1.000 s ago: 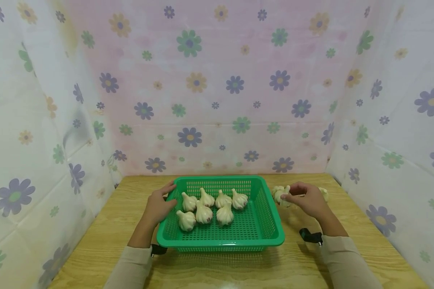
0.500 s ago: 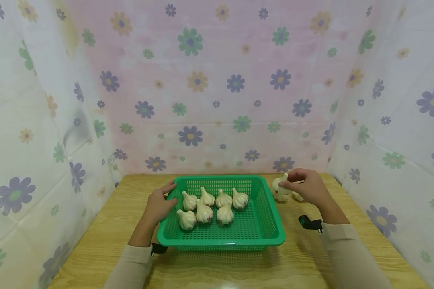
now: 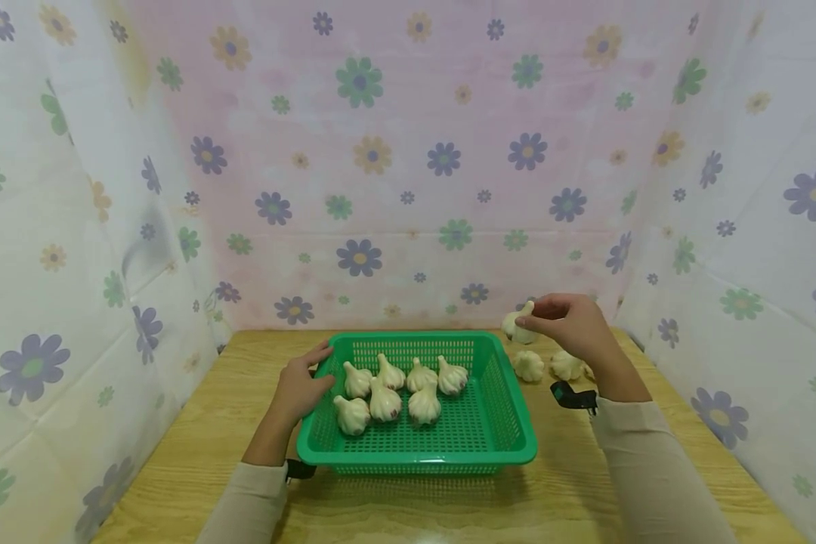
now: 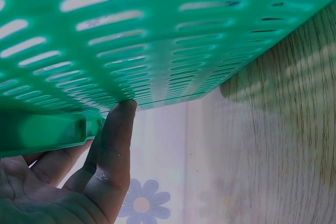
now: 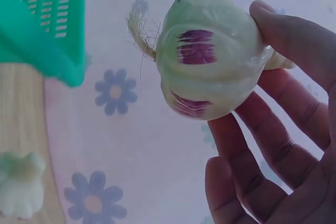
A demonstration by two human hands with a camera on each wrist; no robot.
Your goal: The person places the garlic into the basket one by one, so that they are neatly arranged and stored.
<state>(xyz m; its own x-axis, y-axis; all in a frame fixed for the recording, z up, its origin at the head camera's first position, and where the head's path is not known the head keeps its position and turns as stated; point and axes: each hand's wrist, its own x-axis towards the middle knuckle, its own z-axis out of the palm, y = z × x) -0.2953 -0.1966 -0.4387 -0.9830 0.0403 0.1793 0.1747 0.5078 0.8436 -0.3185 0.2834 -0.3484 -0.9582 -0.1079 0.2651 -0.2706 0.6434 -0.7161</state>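
My right hand point(image 3: 567, 329) pinches a garlic bulb point(image 3: 518, 325) between thumb and fingers, raised above the table at the back right. In the right wrist view this garlic bulb point(image 5: 210, 59) shows purple streaks and a tuft of dry roots. At its left side, a green plastic basket point(image 3: 415, 458) is held by my left hand point(image 3: 302, 387), thumb at the rim. In the left wrist view, fingers point(image 4: 113, 156) reach under the rim and touch the slotted outer wall. Several garlic bulbs point(image 3: 384, 400) sit inside the basket, mostly toward its left and back.
To the right of the basket, a garlic bulb point(image 3: 528, 366) and another garlic bulb point(image 3: 567, 366) lie on the wooden table point(image 3: 557, 483), with part of one more beside my right wrist. Flowered cloth point(image 3: 408, 166) stands around the back and sides.
My right hand has lifted a garlic bulb up off the table, toward the back and slightly left, uncovering the bulbs below. The left hand and the basket stay in place.
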